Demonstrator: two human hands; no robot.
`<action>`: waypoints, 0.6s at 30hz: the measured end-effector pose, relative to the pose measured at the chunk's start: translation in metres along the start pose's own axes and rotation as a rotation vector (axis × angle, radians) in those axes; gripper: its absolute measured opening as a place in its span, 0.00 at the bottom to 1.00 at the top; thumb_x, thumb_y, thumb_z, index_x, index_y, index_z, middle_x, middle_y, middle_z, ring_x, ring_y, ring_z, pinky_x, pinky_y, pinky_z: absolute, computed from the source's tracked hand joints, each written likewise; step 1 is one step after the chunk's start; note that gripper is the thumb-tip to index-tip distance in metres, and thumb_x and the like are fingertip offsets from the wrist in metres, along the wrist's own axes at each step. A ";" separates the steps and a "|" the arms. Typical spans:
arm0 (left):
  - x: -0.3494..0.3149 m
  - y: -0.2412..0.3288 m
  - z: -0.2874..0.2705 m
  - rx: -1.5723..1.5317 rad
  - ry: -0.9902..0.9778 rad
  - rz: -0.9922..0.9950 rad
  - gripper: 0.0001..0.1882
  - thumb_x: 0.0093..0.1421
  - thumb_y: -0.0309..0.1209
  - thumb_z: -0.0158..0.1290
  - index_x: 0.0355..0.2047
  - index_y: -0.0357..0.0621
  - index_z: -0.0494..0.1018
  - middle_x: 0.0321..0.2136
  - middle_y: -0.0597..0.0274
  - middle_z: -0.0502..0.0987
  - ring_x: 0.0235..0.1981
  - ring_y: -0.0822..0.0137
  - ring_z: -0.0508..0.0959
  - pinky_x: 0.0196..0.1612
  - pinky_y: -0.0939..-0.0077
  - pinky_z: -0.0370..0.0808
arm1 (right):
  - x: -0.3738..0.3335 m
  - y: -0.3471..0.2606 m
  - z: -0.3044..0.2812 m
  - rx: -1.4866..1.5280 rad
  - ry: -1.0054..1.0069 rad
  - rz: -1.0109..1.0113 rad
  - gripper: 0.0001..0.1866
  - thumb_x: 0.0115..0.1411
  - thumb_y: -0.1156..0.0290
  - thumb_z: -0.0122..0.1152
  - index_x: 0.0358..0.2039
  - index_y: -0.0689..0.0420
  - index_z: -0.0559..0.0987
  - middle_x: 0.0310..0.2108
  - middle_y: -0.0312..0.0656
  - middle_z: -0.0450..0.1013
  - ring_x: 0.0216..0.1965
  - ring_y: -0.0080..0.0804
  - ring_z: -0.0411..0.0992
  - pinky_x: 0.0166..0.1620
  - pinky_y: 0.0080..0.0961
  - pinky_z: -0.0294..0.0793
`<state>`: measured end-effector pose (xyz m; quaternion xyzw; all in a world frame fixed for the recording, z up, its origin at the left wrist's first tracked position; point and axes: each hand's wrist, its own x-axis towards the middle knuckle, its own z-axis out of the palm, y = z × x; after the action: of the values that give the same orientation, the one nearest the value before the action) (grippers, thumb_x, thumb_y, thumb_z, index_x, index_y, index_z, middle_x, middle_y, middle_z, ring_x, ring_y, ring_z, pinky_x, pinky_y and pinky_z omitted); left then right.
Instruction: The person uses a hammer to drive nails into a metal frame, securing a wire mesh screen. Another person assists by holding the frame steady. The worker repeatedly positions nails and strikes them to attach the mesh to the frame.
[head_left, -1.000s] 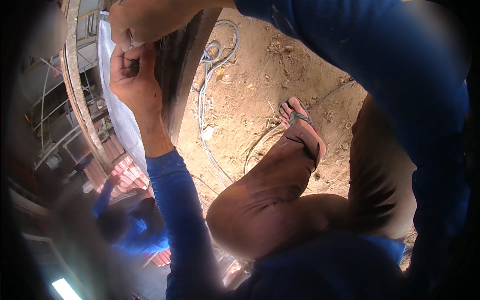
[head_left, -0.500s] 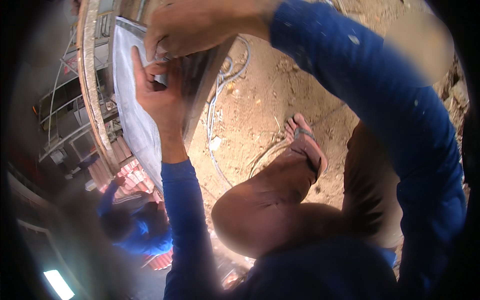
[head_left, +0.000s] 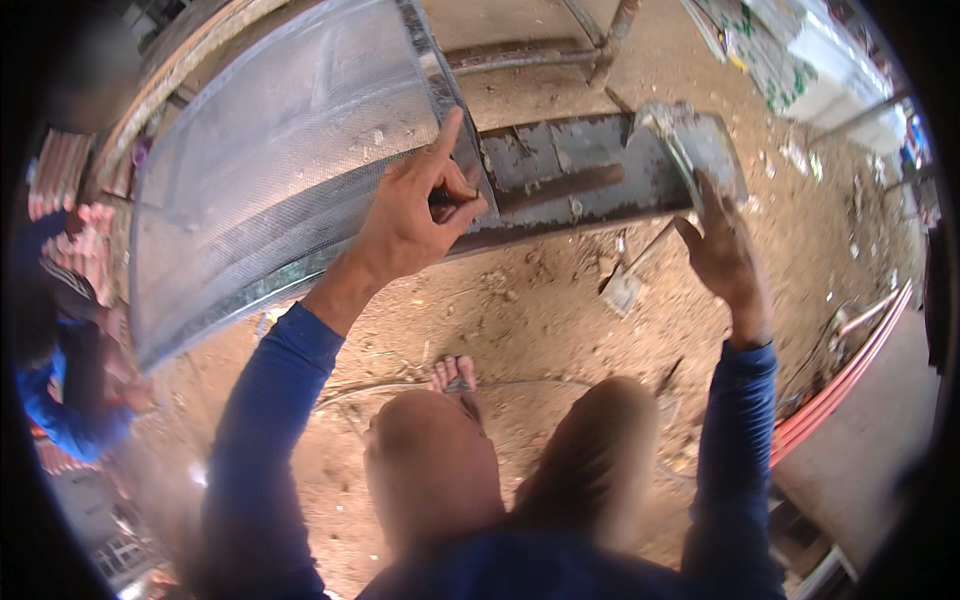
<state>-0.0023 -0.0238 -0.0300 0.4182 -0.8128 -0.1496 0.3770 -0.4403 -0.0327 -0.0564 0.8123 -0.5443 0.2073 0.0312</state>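
Observation:
A mesh panel, a clear-grey net with a dark border, lies over the left end of a long metal-topped bench. My left hand rests at the panel's right border. Its index finger points along that border, while the thumb and other fingers are pinched together; what is between them, if anything, is hidden. To the right, my right hand is apart from the panel, thumb and fingers spread. Its fingertips reach a curved pale strip lying on the bench; whether they touch it I cannot tell.
A small trowel-like tool lies on the dirt floor below the bench. Reddish pipes lie at the right, and white wrapped packages stand at the far right. Another person in a blue sleeve crouches at the left beside reddish stacked pieces.
The view has swung right, showing more of the bench. My right hand has left the panel's edge beside my left hand and moved right to the pale strip. My left hand stays at the panel.

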 end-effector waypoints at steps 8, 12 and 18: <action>-0.011 0.001 -0.002 -0.006 -0.098 -0.169 0.58 0.63 0.28 0.70 0.85 0.39 0.46 0.30 0.68 0.80 0.46 0.64 0.78 0.63 0.58 0.70 | 0.017 -0.088 -0.058 0.445 -0.147 0.677 0.15 0.74 0.62 0.64 0.44 0.63 0.77 0.21 0.49 0.72 0.19 0.44 0.72 0.25 0.42 0.69; -0.011 0.002 -0.003 0.016 -0.115 -0.171 0.57 0.65 0.32 0.69 0.85 0.39 0.45 0.36 0.67 0.78 0.47 0.65 0.77 0.63 0.59 0.69 | 0.012 -0.202 -0.106 1.315 -0.091 0.924 0.14 0.81 0.60 0.61 0.55 0.56 0.73 0.21 0.31 0.65 0.16 0.17 0.62 0.16 0.19 0.59; -0.008 -0.003 -0.004 0.025 -0.130 -0.171 0.57 0.64 0.34 0.69 0.85 0.39 0.46 0.37 0.70 0.74 0.44 0.67 0.75 0.61 0.62 0.69 | 0.010 -0.273 -0.107 0.946 -0.257 0.693 0.18 0.81 0.54 0.60 0.46 0.57 0.73 0.20 0.29 0.68 0.16 0.16 0.64 0.17 0.20 0.61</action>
<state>0.0053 -0.0188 -0.0329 0.4801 -0.7987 -0.1979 0.3040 -0.2243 0.0989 0.0927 0.5319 -0.6254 0.3254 -0.4691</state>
